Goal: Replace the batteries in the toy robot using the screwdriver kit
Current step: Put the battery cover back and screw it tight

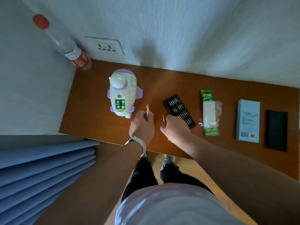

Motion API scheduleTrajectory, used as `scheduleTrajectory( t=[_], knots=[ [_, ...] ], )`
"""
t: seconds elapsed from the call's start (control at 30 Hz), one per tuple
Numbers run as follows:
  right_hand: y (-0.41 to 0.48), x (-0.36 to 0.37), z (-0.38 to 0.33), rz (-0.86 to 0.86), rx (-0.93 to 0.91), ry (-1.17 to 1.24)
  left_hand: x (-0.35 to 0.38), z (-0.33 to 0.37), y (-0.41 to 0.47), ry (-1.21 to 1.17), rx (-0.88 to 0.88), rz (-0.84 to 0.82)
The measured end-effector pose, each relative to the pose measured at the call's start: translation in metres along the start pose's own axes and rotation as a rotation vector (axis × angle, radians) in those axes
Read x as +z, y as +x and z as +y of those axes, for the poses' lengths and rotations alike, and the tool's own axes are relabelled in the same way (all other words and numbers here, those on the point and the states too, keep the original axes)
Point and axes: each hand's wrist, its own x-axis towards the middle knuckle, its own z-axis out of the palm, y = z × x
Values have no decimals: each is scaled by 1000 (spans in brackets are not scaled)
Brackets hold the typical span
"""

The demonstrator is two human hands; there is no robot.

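Note:
The white and purple toy robot [123,91] lies on the brown table [90,111], its battery bay [120,104] open and showing four green-cased batteries. Just right of it, my left hand [142,125] holds a thin cream piece [147,110], likely the battery cover, upright between its fingers. My right hand [175,127] is closed around a slim metal screwdriver [163,119] whose tip points up. The black bit tray [179,111] of the screwdriver kit lies beside my right hand. An opened green battery pack [210,113] lies further right.
A clear bottle with a red cap and label [71,51] leans in the back left corner near a wall socket [106,46]. A pale blue box [248,120] and a black lid [276,130] lie at the right. A blue curtain [40,172] hangs at the left.

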Motion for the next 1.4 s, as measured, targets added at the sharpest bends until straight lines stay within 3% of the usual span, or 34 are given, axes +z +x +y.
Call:
scheduleTrajectory(
  t=[0.33, 0.5, 0.9, 1.17, 1.4],
  knots=[
    [0, -5, 1, -31, 8, 22, -22, -4, -40, -392, -9, -99],
    [-14, -22, 4, 6, -86, 76, -47, 1, -53, -485, -56, -127],
    [-36, -71, -28, 37, -362, 425, -88, 30, -76, -636, 2, -113],
    [-48, -93, -51, 6, -405, 619, -98, 35, -76, -750, 10, -256],
    [-46, -96, -72, -84, -350, 720, -117, 20, -49, -677, 145, -333]
  ],
)
